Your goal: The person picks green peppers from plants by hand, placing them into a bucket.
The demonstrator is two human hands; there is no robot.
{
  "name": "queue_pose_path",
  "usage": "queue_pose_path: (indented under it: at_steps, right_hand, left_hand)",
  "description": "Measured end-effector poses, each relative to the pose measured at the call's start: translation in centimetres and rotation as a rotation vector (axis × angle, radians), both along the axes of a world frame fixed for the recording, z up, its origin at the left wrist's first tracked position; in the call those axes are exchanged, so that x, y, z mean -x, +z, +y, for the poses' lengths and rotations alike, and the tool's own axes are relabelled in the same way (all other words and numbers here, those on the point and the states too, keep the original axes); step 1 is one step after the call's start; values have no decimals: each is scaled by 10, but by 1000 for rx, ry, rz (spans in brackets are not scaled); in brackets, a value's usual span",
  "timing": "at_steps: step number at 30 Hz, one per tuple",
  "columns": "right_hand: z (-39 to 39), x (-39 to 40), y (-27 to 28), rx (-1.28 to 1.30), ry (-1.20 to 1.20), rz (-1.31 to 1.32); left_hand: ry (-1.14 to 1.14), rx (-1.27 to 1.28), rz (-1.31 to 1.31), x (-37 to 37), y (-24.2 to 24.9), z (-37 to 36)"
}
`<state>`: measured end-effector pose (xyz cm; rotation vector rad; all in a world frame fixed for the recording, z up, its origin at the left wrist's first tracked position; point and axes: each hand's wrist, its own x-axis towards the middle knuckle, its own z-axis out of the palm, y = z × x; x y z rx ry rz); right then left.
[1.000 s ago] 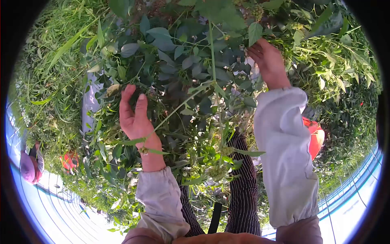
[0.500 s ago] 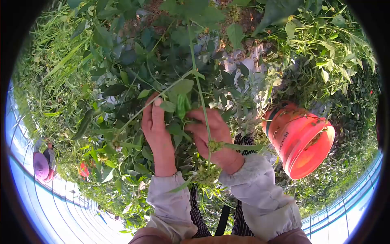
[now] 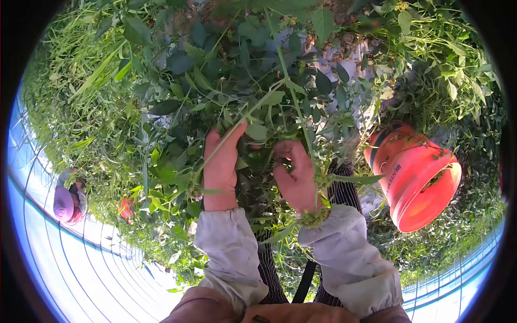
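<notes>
My left hand point(image 3: 222, 167) reaches up into the pepper plant point(image 3: 257, 132), thumb stretched out and apart from the fingers, which partly disappear behind leaves. Just right of it, my right hand point(image 3: 296, 175) has its fingers curled inward under the foliage. What they close on is hidden by leaves and shade. A long forked stem point(image 3: 250, 112) crosses in front of both hands. Small seedy flower heads point(image 3: 314, 218) hang close to my right wrist.
An orange-red bucket point(image 3: 396, 180) lies tilted at the right, mouth toward me, with plant bits inside. A person in a purple hat point(image 3: 63, 204) is at the far left, near another red object point(image 3: 126, 209). Dense plants surround me; blue-edged netting lines both sides.
The green pepper seen between my hands is no longer visible. My right hand has curled further and shifted right. The whole view has moved slightly, placing the bucket farther right.
</notes>
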<state>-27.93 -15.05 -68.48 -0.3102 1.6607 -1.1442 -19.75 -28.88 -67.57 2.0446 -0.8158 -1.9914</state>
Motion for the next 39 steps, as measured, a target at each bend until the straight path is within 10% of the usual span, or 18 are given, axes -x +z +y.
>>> queue_pose_path:
  at_steps: [5,10,16,24,39]
  right_hand:
    - [-4,0,6,50,-7,-92]
    - [-9,5,19,41,544,528]
    - [6,-5,21,201,440,527]
    - [1,-16,41,358,358,435]
    - [-43,20,65,403,379,590]
  left_hand:
    - [126,50,24,6,5,-3]
    - [78,-20,-19,-3,1,-7]
    - [160,16,-64,-12,-18,-2]
    - [-361,67,-39,3,5,-2]
    - [-166,-63,88,-8,-9,4]
